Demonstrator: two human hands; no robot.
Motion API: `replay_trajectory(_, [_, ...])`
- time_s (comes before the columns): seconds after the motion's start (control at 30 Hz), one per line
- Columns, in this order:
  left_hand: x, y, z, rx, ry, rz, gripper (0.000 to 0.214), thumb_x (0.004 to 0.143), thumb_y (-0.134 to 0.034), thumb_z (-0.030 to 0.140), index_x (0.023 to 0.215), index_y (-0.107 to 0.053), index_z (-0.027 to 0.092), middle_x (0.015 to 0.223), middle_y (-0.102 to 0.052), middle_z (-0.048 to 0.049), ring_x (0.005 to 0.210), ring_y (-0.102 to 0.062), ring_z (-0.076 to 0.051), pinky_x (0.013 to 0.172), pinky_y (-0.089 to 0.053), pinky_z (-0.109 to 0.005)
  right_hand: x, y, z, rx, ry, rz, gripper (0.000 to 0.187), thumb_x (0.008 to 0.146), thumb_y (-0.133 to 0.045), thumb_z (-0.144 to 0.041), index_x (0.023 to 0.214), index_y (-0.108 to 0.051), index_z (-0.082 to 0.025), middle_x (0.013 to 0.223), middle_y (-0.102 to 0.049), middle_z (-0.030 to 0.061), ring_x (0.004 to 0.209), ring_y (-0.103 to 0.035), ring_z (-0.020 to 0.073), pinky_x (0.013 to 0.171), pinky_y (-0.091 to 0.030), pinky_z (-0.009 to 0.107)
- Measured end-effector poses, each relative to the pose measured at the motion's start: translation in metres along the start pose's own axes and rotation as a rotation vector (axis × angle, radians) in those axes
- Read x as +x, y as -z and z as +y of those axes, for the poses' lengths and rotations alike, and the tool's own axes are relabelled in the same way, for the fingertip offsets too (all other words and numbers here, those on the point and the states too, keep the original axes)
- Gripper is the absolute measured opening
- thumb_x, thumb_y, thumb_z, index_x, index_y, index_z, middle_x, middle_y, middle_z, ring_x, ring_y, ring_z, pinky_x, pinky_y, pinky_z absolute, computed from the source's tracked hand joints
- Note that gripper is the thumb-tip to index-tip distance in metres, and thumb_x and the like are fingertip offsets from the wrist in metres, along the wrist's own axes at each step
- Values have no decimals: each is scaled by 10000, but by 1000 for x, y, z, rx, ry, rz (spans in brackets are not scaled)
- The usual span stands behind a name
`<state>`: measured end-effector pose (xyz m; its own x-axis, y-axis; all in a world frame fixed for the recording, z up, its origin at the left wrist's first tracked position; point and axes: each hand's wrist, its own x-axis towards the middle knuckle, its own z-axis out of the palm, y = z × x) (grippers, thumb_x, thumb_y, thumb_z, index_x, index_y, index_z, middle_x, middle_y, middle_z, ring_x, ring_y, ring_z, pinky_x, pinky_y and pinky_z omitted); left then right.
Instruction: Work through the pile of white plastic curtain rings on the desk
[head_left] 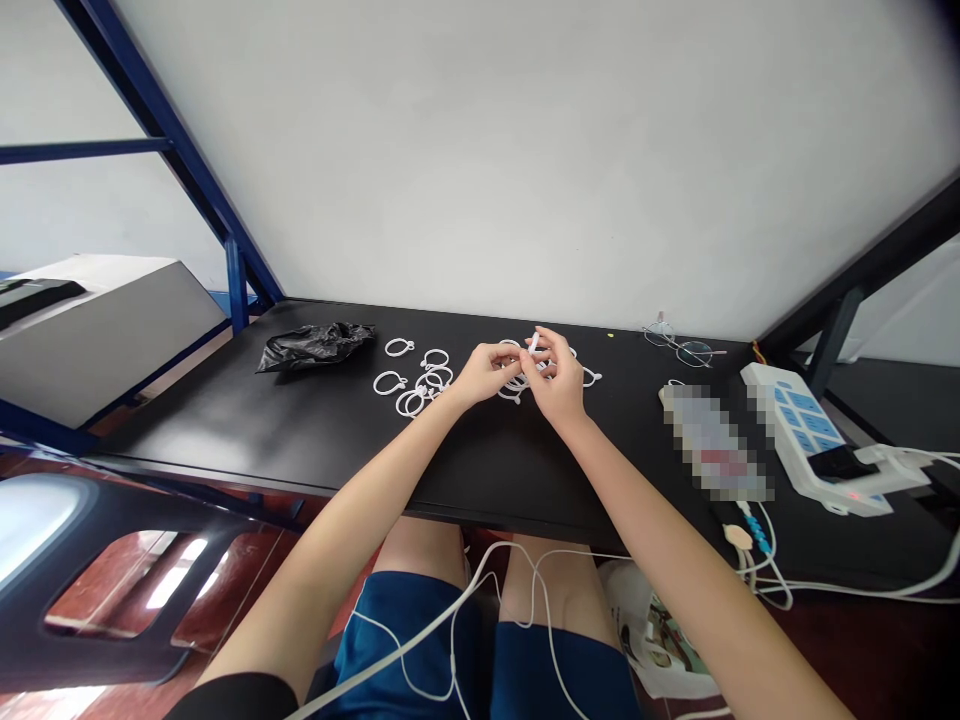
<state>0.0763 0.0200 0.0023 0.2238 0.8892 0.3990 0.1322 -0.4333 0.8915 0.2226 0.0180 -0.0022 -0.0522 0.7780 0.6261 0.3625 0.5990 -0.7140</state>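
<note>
My right hand [556,382] is closed, with a small white plastic ring [534,343] between thumb and fingers; only a short part of it shows. Against it comes my left hand [486,373], its thumb and forefinger pinched together at the same piece. Below and behind both hands lies a bunch of white plastic rings [510,393], each with a small eyelet, partly hidden by the fingers. Left of my left hand, another loose group of such rings [410,403] is spread on the black table [315,430], some overlapping.
A crumpled black plastic bag [319,345] lies at the left back. To the right are eyeglasses [694,353], a blurred-out phone [716,445] on a cable and a white power strip [810,425]. White cables [480,580] cross my lap. A wall stands behind the table.
</note>
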Motion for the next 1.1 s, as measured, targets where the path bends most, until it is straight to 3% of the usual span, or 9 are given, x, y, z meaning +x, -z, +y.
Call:
replay_trajectory(0.1, [-1, 0, 5, -137, 106, -77, 326, 804, -635, 412, 906, -718, 114, 779, -677, -57, 634, -539, -111, 594, -436, -238, 0, 1, -4, -1, 11, 13, 396, 863, -571, -414, 1195, -559, -198, 1025, -659, 97, 804, -642, 184, 574, -522, 272])
replay_trajectory(0.2, [-3, 2, 9, -218, 184, -154, 325, 786, -656, 402, 957, -726, 135, 762, -660, -34, 562, -465, -70, 531, -388, -216, 1, 4, -6, -5, -9, 76, 314, 874, -557, -444, 1055, -618, -195, 889, -637, 71, 745, -619, 174, 566, -517, 279])
replay_trajectory(0.33, [-4, 1, 11, -248, 214, -200, 336, 756, -696, 400, 951, -728, 128, 848, -689, -64, 631, -532, -88, 571, -419, -225, 4, 6, -5, 19, -61, 137, 305, 844, -587, -489, 863, -633, -188, 948, -617, 83, 754, -620, 172, 527, -504, 267])
replay_trajectory(0.53, [-5, -1, 8, -329, 161, -195, 315, 691, -769, 347, 864, -641, 117, 835, -676, -61, 800, -645, -146, 758, -495, -289, 9, 1, -1, 246, -185, -30, 340, 816, -602, -541, 836, -623, -203, 824, -681, 53, 762, -664, 187, 633, -550, 300])
replay_trajectory(0.67, [-5, -5, 3, -166, 71, -141, 329, 684, -766, 342, 724, -506, 146, 685, -604, -3, 621, -582, -94, 613, -450, -231, 12, -1, 1, 350, -295, -61, 407, 830, -549, -591, 797, -638, -195, 737, -679, 50, 680, -670, 189, 602, -552, 313])
replay_trajectory(0.83, [-12, -13, 8, 269, -43, 25, 260, 772, -660, 325, 661, -482, 173, 526, -488, 58, 471, -420, -61, 532, -356, -211, 13, 0, 2, 385, -379, -47, 456, 883, -446, -585, 779, -646, -190, 658, -656, 47, 577, -649, 177, 515, -513, 296])
replay_trajectory(0.97, [-17, -18, 13, 499, -141, 9, 193, 797, -610, 253, 659, -499, 177, 576, -531, 42, 507, -433, -74, 557, -351, -209, 12, 1, 4, 356, -413, -14, 445, 877, -478, -529, 636, -630, -186, 534, -593, 34, 492, -590, 164, 473, -476, 295])
replay_trajectory(1.1, [-19, -24, 12, 612, -241, 3, 173, 822, -576, 219, 670, -505, 178, 663, -588, 23, 556, -476, -82, 590, -368, -206, 13, 0, 4, 352, -400, 115, 535, 865, -478, -564, 496, -577, -190, 473, -563, 35, 420, -533, 141, 432, -440, 286])
